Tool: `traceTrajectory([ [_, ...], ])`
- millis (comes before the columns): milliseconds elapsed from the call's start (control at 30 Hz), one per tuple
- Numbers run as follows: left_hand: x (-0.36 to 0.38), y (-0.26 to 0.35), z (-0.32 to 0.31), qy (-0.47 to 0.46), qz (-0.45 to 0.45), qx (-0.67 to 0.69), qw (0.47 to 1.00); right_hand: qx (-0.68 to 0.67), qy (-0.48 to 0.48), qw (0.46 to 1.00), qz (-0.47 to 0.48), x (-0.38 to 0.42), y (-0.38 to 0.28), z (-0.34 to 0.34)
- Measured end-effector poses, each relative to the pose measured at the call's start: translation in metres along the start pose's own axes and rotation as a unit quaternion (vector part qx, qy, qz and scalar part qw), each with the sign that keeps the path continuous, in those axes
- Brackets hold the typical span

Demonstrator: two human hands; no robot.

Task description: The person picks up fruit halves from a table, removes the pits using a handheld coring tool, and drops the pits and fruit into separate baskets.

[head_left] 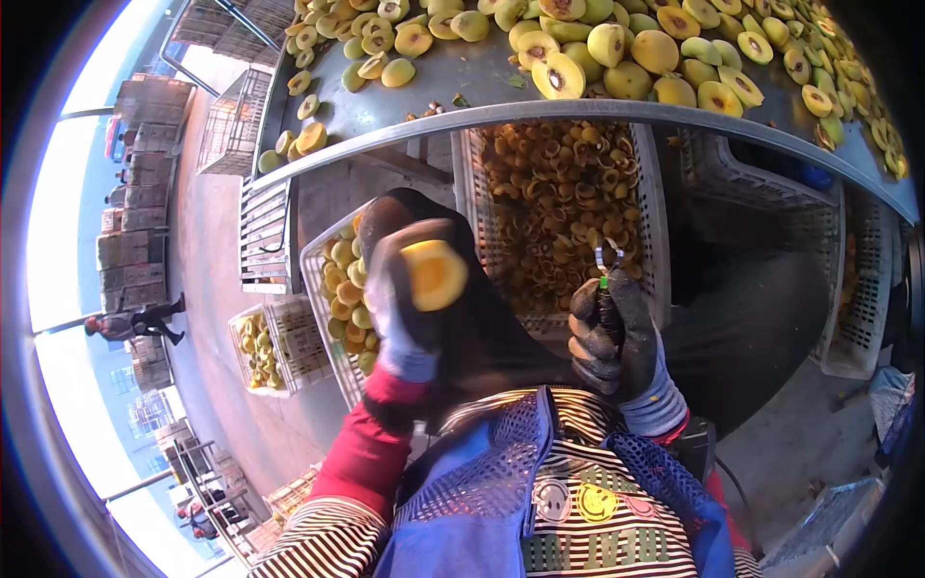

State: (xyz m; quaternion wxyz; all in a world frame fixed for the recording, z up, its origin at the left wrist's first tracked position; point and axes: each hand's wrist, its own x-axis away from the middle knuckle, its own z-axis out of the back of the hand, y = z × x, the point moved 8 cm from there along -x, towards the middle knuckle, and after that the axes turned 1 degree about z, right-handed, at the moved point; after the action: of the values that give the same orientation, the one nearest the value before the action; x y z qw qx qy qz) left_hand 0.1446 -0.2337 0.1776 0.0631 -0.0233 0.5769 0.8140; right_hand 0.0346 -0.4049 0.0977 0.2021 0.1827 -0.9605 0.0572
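Observation:
My left hand (400, 299), in a dark glove and smeared by motion, is closed around a peach half (434, 275) with its yellow cut face showing. My right hand (612, 332), gloved as well, grips a small pitting knife (604, 282) by its dark handle. A metal loop blade and a green band stick up above the fingers. Below and beyond the hands, a crate (463, 193) holds many brownish curved scraps. Beside my left forearm, another crate (323, 289) is filled with peach halves.
A metal table (462, 82) spans the top, its raised rim nearest me, with many cut peaches on it. Crates (761, 183) stand beneath it at right. A smaller crate (299, 337) with fruit sits on the floor at left. A person (135, 325) walks far left near stacked crates.

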Motion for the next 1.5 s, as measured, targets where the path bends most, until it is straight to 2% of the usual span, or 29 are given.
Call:
traceTrajectory([
  [33, -0.002, 0.014, 0.027, 0.045, -0.043, -0.114, 0.991, 0.048, 0.006, 0.999, 0.025, 0.001, -0.008, -0.001],
  [100, 0.01, -0.07, 0.11, 0.157, 0.036, -0.009, 0.987, 0.04, 0.01, 0.999, 0.032, 0.001, -0.016, 0.001],
  [133, 0.011, -0.077, 0.128, 0.079, 0.079, -0.289, 0.951, 0.037, 0.019, 0.999, 0.026, 0.001, -0.017, 0.006],
  [167, 0.012, -0.088, 0.143, -0.003, 0.113, -0.543, 0.832, 0.035, 0.028, 0.999, 0.022, 0.0, -0.018, 0.011],
  [233, 0.001, -0.087, 0.174, 0.066, 0.047, -0.537, 0.84, 0.065, 0.055, 0.996, -0.002, -0.003, -0.014, 0.012],
  [267, -0.014, -0.061, 0.162, 0.109, 0.019, -0.434, 0.894, 0.071, 0.051, 0.996, -0.014, -0.005, -0.011, 0.011],
  [333, -0.049, 0.005, 0.091, 0.109, -0.096, -0.296, 0.944, 0.085, 0.042, 0.995, -0.028, -0.012, -0.008, 0.003],
  [367, -0.07, 0.02, 0.053, 0.049, -0.129, -0.241, 0.961, 0.129, 0.056, 0.99, -0.024, -0.014, -0.009, 0.001],
  [400, -0.09, 0.036, 0.006, -0.002, -0.132, -0.206, 0.97, 0.171, 0.07, 0.983, -0.02, -0.014, -0.01, 0.001],
  [433, -0.115, 0.012, -0.031, -0.07, -0.082, -0.166, 0.98, 0.17, 0.071, 0.983, -0.018, -0.015, -0.009, 0.005],
  [467, -0.132, 0.017, -0.072, -0.095, -0.047, -0.214, 0.971, 0.191, 0.095, 0.977, -0.006, -0.018, -0.01, 0.016],
  [533, -0.166, 0.026, -0.145, -0.166, -0.108, -0.385, 0.901, 0.259, 0.108, 0.958, 0.052, -0.019, -0.021, 0.024],
  [600, -0.195, 0.0, -0.195, -0.201, -0.17, -0.388, 0.884, 0.214, 0.154, 0.964, 0.033, -0.018, -0.028, 0.032],
  [633, -0.205, -0.002, -0.207, -0.209, -0.171, -0.386, 0.882, 0.169, 0.194, 0.966, 0.015, -0.016, -0.03, 0.04],
  [733, -0.214, 0.008, -0.218, -0.287, -0.135, -0.343, 0.884, 0.143, 0.215, 0.966, 0.017, -0.016, -0.04, 0.049],
  [767, -0.209, 0.013, -0.206, -0.266, -0.015, -0.352, 0.897, 0.137, 0.218, 0.966, 0.015, -0.013, -0.043, 0.053],
  [833, -0.185, 0.022, -0.188, -0.218, -0.066, -0.116, 0.967, 0.138, 0.156, 0.969, 0.13, -0.011, -0.066, 0.048],
  [867, -0.16, 0.028, -0.186, -0.242, -0.051, -0.053, 0.967, 0.132, 0.16, 0.97, 0.127, -0.01, -0.065, 0.044],
  [900, -0.133, 0.037, -0.184, -0.262, -0.033, 0.01, 0.964, 0.294, 0.174, 0.906, 0.251, -0.003, -0.084, 0.025],
  [933, -0.109, 0.034, -0.184, -0.289, 0.045, 0.057, 0.955, 0.446, 0.177, 0.799, 0.363, 0.006, -0.098, 0.001],
  [967, -0.086, 0.03, -0.186, -0.312, 0.12, 0.104, 0.937, 0.445, 0.179, 0.8, 0.359, 0.002, -0.101, 0.0],
  [1033, -0.064, 0.03, -0.185, -0.251, 0.102, 0.119, 0.955, 0.648, 0.145, 0.561, 0.493, 0.013, -0.108, -0.038],
  [1067, -0.053, 0.028, -0.183, -0.234, 0.125, 0.143, 0.953, 0.697, 0.141, 0.506, 0.488, 0.017, -0.104, -0.043],
  [1100, -0.046, 0.025, -0.179, -0.215, 0.148, 0.166, 0.951, 0.698, 0.14, 0.506, 0.488, 0.02, -0.105, -0.048],
  [1167, -0.038, 0.024, -0.176, -0.203, 0.119, 0.141, 0.962, 0.588, 0.157, 0.736, 0.295, 0.003, -0.099, -0.023],
  [1300, -0.03, 0.03, -0.166, -0.19, 0.056, 0.09, 0.976, 0.615, 0.138, 0.707, 0.322, 0.006, -0.085, -0.017],
  [1367, -0.026, 0.034, -0.161, -0.172, 0.038, 0.076, 0.981, 0.694, 0.149, 0.542, 0.449, 0.021, -0.083, -0.035],
  [1433, -0.019, 0.038, -0.159, -0.154, 0.02, 0.062, 0.986, 0.687, 0.149, 0.544, 0.458, 0.024, -0.077, -0.035],
  [1500, -0.013, 0.035, -0.158, -0.128, 0.057, 0.121, 0.983, 0.68, 0.15, 0.546, 0.466, 0.025, -0.073, -0.036],
])
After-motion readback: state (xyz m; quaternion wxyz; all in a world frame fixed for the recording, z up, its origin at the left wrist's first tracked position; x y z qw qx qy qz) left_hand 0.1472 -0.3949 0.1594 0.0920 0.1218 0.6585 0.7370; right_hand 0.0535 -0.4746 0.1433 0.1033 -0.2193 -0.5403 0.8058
